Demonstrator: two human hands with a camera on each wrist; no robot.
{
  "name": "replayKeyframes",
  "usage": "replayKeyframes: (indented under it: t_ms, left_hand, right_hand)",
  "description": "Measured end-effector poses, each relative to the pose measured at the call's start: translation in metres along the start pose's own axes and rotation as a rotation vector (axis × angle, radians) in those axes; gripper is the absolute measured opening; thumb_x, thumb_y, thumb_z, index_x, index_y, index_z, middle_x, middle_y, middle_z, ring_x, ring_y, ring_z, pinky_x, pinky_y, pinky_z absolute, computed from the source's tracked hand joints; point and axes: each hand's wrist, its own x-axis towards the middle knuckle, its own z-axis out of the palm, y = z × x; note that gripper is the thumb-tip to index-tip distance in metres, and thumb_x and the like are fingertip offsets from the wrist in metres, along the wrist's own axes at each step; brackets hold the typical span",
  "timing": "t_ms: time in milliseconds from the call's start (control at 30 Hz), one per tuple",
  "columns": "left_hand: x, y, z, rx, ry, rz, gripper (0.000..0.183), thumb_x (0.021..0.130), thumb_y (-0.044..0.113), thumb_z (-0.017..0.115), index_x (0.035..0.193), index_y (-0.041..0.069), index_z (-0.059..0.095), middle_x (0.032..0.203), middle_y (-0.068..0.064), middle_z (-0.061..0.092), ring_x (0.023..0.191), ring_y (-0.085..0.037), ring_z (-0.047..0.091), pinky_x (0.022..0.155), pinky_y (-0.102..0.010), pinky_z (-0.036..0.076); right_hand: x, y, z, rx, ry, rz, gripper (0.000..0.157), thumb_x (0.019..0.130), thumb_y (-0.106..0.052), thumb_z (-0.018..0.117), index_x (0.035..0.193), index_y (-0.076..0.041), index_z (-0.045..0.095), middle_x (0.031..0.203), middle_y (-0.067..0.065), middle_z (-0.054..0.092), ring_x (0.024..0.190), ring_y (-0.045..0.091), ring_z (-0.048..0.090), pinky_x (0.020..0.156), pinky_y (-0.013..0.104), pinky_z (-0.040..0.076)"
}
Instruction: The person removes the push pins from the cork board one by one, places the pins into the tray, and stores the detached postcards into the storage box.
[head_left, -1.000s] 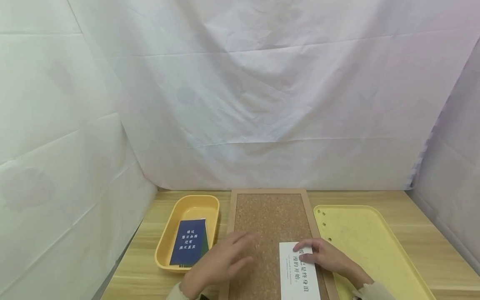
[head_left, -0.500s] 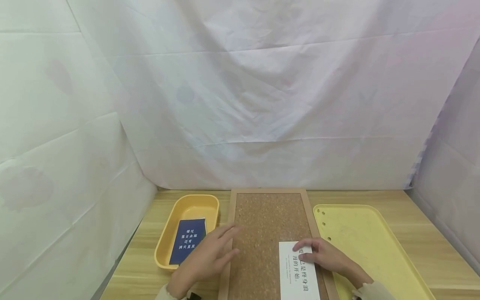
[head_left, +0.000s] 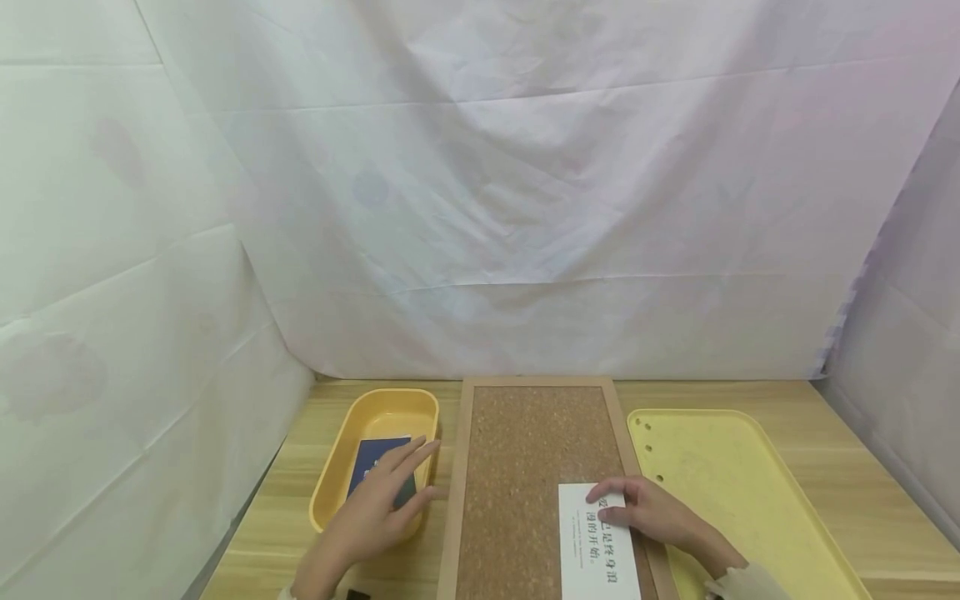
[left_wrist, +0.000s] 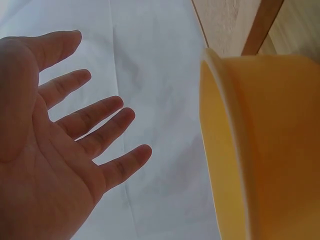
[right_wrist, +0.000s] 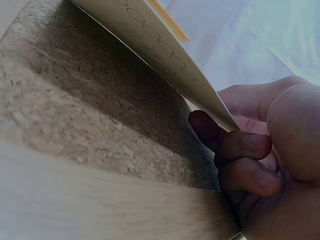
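Note:
Over the near right part of a yellow-orange bin (head_left: 392, 423), my left hand (head_left: 367, 512) is spread and holds nothing. In the left wrist view its fingers (left_wrist: 117, 172) are apart beside the bin's wall (left_wrist: 285, 145). A dark blue card (head_left: 367, 455) with white characters lies in the bin, partly covered by that hand. My right hand (head_left: 656, 517) pinches the upper right edge of a white printed card (head_left: 579, 554). The card is tilted above the framed cork board (head_left: 525, 442); the right wrist view shows its underside with a row of printed circles.
A pale yellow tray (head_left: 720, 467) with small holes near its left edge lies to the right of the board. White cloth (head_left: 480, 208) hangs behind and at both sides of the wooden table (head_left: 281, 508).
My left hand has moved left from over the cork board to above the bin, covering more of the blue card. My right hand and the white card have stayed put.

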Motion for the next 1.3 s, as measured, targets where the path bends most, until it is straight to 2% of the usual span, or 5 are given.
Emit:
replayKeyframes:
  t_ms: [200,500,867,1300]
  left_hand:
    - [-0.006,-0.008,-0.005,-0.016,0.022,0.015,0.061,0.095,0.025,0.069,0.15,0.02,0.044,0.151,-0.008,0.046,0.134,-0.031,0.048,0.1,-0.052,0.049]
    - [-0.01,-0.018,-0.013,-0.014,0.071,0.003,0.06,0.095,0.022,0.069,0.149,0.021,0.045,0.149,-0.006,0.049,0.134,-0.029,0.049,0.1,-0.052,0.049]
    - [-0.021,-0.036,-0.028,-0.045,0.115,-0.132,0.054,0.096,0.022,0.066,0.147,0.021,0.048,0.149,-0.012,0.048,0.135,-0.04,0.045,0.103,-0.064,0.041]
    - [-0.027,-0.051,-0.036,-0.073,0.137,-0.178,0.051,0.098,0.021,0.064,0.146,0.013,0.048,0.145,-0.018,0.049,0.132,-0.044,0.044,0.102,-0.069,0.037]
  right_hand:
    - [0.0,0.0,0.0,-0.004,0.004,0.007,0.02,0.097,-0.014,0.062,0.115,-0.008,0.068,0.105,0.009,0.07,0.086,0.01,0.068,0.077,0.02,0.051]
    - [0.0,-0.001,0.001,-0.001,-0.002,0.008,0.02,0.097,-0.015,0.062,0.115,-0.008,0.068,0.106,0.008,0.07,0.089,0.011,0.069,0.08,0.02,0.05]
    - [0.0,-0.001,0.001,-0.008,0.005,0.002,0.02,0.096,-0.016,0.063,0.114,-0.01,0.069,0.107,0.008,0.07,0.091,0.011,0.068,0.082,0.019,0.049]
    - [-0.001,0.0,0.0,-0.048,0.004,0.021,0.02,0.096,-0.021,0.064,0.114,-0.013,0.069,0.107,0.002,0.071,0.096,0.011,0.067,0.088,0.018,0.047]
